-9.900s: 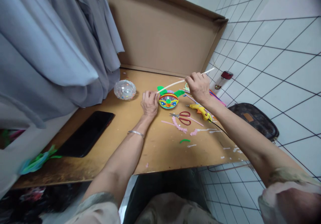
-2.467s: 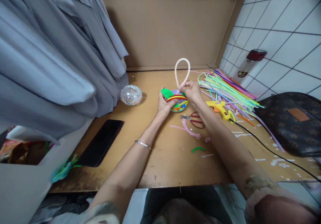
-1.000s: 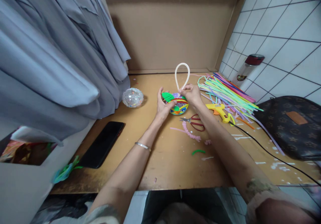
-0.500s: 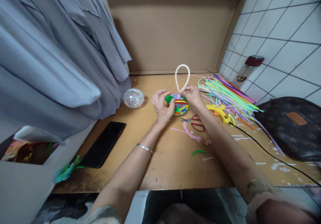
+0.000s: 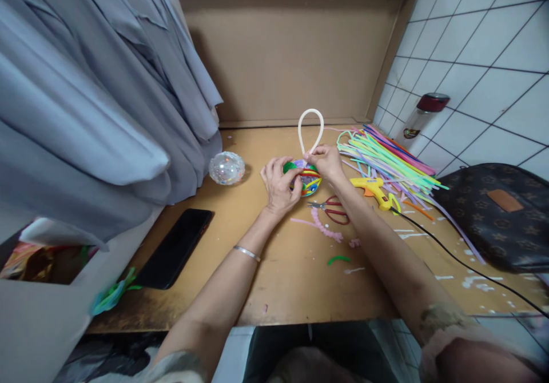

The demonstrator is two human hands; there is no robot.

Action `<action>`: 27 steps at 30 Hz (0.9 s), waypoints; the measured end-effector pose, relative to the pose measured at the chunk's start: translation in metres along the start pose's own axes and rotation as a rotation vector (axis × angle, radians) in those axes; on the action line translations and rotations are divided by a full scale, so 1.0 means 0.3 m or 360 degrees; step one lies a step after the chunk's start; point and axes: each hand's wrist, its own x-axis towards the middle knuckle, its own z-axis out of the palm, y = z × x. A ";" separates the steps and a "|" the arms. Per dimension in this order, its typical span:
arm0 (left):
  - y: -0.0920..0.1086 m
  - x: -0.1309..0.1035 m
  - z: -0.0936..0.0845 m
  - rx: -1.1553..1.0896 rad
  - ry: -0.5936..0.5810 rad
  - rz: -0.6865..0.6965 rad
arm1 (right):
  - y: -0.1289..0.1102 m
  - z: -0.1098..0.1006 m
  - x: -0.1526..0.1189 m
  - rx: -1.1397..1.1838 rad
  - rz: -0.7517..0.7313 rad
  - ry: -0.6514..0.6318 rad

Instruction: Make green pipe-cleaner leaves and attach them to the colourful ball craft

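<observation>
A small ball decorated with colourful strips (image 5: 311, 184) sits on the table between my hands, its left side partly covered. My left hand (image 5: 279, 184) is curled round that side, thumb and fingers gripping it. Above the ball stands a white pipe cleaner loop (image 5: 311, 110), its ends pinched together by the fingertips of my right hand (image 5: 325, 160) at the ball's top. Red-handled scissors (image 5: 337, 210) lie just in front, beside a curled pink fuzzy strip (image 5: 323, 230).
A yellow glue gun (image 5: 374, 190) with a black cord and a pile of coloured pipe cleaners (image 5: 390, 157) lie on the right, near a dark patterned bag (image 5: 493, 217). On the left are a clear speckled ball (image 5: 227, 168) and a black phone (image 5: 175, 248). A cardboard panel (image 5: 291, 57) rises behind.
My left hand has closed in on the decorated ball, its fingers now pressed onto the side. The right hand still pinches the base of the white loop.
</observation>
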 end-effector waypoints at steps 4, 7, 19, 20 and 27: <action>-0.006 -0.001 0.005 0.0064 0.0013 0.0058 | -0.003 0.001 -0.001 -0.0009 0.0025 0.0007; -0.011 -0.002 0.006 0.0083 -0.0001 0.0052 | -0.005 0.003 -0.003 0.0006 0.0026 0.0032; -0.014 -0.008 0.008 0.0385 0.0020 0.0164 | -0.100 -0.053 -0.010 0.0307 0.0009 0.0069; -0.013 -0.007 0.006 0.0414 0.0016 0.0164 | -0.117 -0.060 -0.015 0.0372 0.0017 0.0035; 0.012 0.030 -0.014 0.0026 0.0204 0.0098 | -0.196 -0.087 -0.046 0.0653 0.0018 -0.0196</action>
